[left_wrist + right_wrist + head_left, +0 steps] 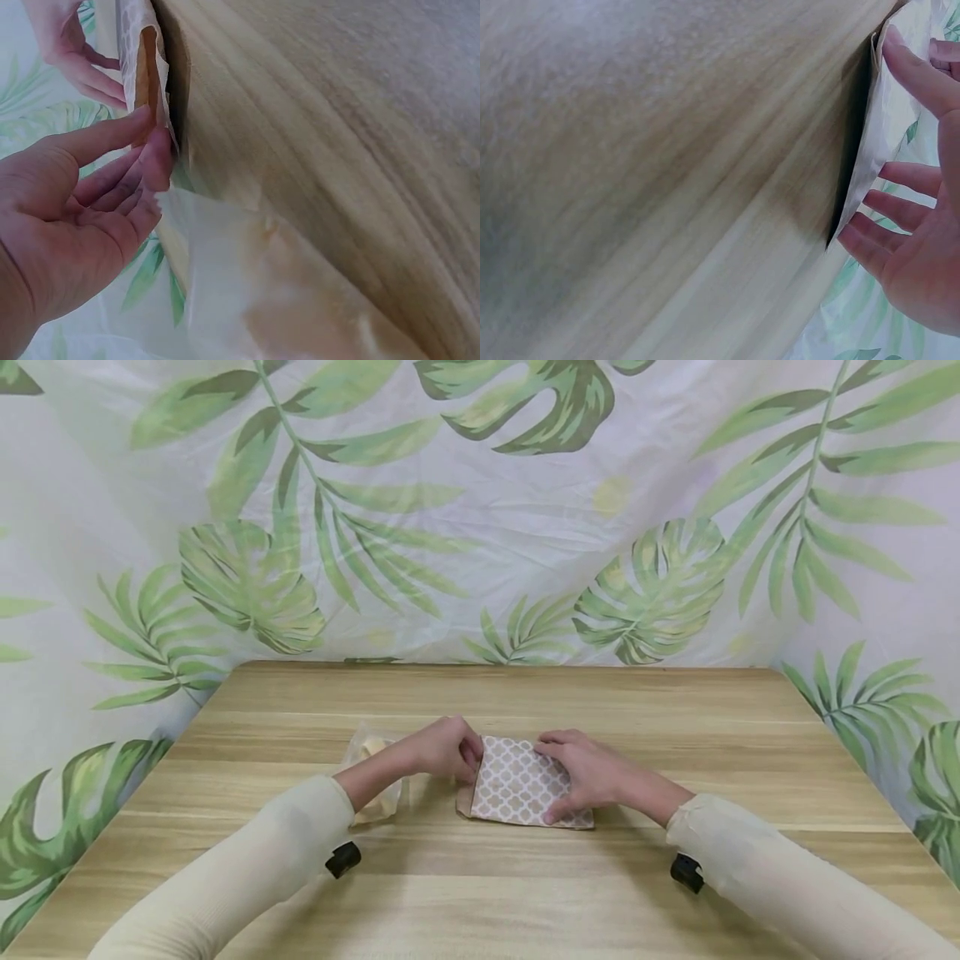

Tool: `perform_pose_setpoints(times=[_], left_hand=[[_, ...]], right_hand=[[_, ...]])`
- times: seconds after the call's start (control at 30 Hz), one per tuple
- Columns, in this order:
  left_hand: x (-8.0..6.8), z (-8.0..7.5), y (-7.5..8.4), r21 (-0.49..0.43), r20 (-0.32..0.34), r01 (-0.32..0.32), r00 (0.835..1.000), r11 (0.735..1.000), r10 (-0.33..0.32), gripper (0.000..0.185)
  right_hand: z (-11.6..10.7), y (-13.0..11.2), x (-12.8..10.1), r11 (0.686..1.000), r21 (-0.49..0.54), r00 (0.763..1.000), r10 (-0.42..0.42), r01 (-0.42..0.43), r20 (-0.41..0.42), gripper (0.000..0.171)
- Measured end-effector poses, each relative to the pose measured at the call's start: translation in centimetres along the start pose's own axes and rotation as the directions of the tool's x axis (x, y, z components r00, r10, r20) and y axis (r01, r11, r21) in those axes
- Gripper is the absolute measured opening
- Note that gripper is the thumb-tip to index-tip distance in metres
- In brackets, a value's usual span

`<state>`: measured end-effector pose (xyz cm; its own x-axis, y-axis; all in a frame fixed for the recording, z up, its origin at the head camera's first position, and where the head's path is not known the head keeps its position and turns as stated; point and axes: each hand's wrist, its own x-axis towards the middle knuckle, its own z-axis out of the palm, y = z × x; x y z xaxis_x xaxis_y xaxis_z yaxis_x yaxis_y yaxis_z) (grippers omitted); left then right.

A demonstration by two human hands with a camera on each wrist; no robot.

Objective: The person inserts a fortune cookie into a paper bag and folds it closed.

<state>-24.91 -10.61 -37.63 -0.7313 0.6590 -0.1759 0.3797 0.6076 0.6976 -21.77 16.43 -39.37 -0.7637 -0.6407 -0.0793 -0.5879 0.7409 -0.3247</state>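
Left hand (448,750) and right hand (588,768) are both on the bag (513,777). The left pinches the lip of its mouth (148,71), thumb at the opening and fingertips close against it; how far any fingertip reaches inside is hard to judge from that wrist view. The right holds the bag across its width, thumb toward the near edge, fingers curved over toward the far one.

To handle the mouth well, I would part the two layers with the left thumb and keep the pinch light, as thin paper could crease or tear at the lip. The right should steady without pressing the layers together; a firm squeeze there would probably narrow the gap.

The bag lies near the middle of the table (480,902), mouth toward the left hand. It looks like paper, flattish, with a white lattice over tan on its upper face. The inside shows plain brown through a narrow slit, and a tan strip sticks out at the mouth end. Beneath the end by the right hand runs a dark shadow.

Just left of it, partly under the left forearm, sits a clear pouch (381,810) with something pale yellow inside.
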Motion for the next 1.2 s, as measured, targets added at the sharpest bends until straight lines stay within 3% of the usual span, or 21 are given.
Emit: perform_pose_setpoints(times=[0.17, 0.27, 0.83, 1.2], left_hand=[[0.05, 0.22, -0.03, -0.223, 0.006, 0.13, 0.991, 0.966, -0.132, 0.009], [0.09, 0.41, -0.16, -0.291, -0.002, 0.151, 0.987, 0.945, -0.158, 0.004], [0.51, 0.71, -0.11, -0.316, -0.011, 0.193, 0.978, 0.929, -0.207, 0.015], [0.13, 0.14, -0.26, -0.422, 0.077, 0.271, 0.962, 0.865, -0.264, 0.015]], right_hand=[[-0.02, 0.02, -0.05, 1.0, 0.005, 1.0, 0.015, -0.015, 0.014, 0.105], [-0.01, 0.0, -0.1, 1.0, 0.001, 1.0, 0.023, -0.023, 0.017, 0.104], [0.05, -0.59, -0.07, 0.999, 0.04, 0.999, 0.029, -0.028, -0.014, 0.119], [0.33, -0.85, -0.06, 0.997, 0.047, 0.998, 0.057, -0.056, -0.021, 0.124]])
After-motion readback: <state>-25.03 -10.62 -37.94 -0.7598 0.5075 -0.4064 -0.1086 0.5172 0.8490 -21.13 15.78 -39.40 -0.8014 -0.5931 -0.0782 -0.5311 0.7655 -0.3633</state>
